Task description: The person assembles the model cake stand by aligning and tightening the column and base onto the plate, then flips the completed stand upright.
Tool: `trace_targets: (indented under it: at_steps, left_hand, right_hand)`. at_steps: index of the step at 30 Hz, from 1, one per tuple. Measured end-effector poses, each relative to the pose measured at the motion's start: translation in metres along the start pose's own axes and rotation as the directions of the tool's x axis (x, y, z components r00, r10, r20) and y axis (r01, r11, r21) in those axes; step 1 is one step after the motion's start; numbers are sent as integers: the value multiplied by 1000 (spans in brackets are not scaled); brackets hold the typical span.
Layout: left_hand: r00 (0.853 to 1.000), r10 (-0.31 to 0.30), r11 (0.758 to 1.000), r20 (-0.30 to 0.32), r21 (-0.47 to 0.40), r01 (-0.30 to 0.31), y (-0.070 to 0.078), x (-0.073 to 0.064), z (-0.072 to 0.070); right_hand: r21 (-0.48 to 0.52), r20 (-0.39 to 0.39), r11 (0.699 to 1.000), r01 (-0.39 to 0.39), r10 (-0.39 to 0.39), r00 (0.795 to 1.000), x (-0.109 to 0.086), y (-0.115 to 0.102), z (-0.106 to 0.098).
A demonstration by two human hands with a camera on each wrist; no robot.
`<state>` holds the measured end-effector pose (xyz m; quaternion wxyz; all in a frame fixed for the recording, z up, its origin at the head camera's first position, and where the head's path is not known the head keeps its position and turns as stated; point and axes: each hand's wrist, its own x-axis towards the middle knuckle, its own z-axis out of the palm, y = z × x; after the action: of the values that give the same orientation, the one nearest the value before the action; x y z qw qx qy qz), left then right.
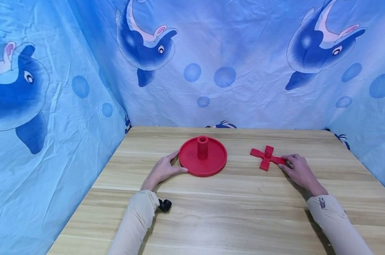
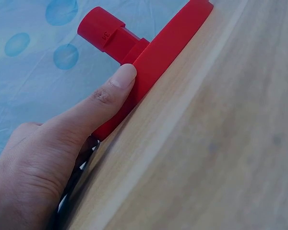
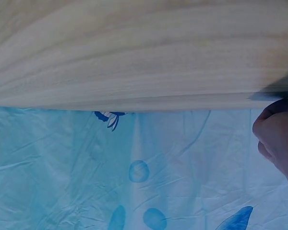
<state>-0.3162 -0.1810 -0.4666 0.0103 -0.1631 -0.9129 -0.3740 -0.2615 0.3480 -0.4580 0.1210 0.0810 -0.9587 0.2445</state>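
Observation:
A red round tray with a hollow upright post (image 1: 203, 151) at its centre lies on the table left of the middle. My left hand (image 1: 163, 170) holds its left side, thumb at the near rim and fingers at the far-left rim. In the left wrist view, the thumb (image 2: 103, 96) presses against the side wall of the tray (image 2: 156, 55). To the right lies a red cross-shaped piece (image 1: 265, 158) with a short raised stub at its centre. My right hand (image 1: 299, 171) pinches the end of its right arm. Only part of that hand (image 3: 281, 136) appears in the right wrist view, without the cross.
The wood-grain table (image 1: 230, 216) extends around both pieces. A blue cloth with dolphins (image 1: 237, 106) hangs behind the table and along its sides. On the left wrist sits a small black device (image 1: 165, 205).

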Motion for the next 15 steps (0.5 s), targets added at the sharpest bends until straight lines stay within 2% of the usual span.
trace_targets:
  at_steps: [6, 15]
  left_hand:
    - [1000, 5, 1000, -4, 11, -5, -1, 0, 0]
    - [1000, 3, 1000, 4, 10, -3, -1, 0, -1]
  right_hand:
    - [-7, -27, 1000, 18, -18, 999, 1, -3, 3]
    - [13, -35, 1000, 5, -4, 999, 1, -9, 0]
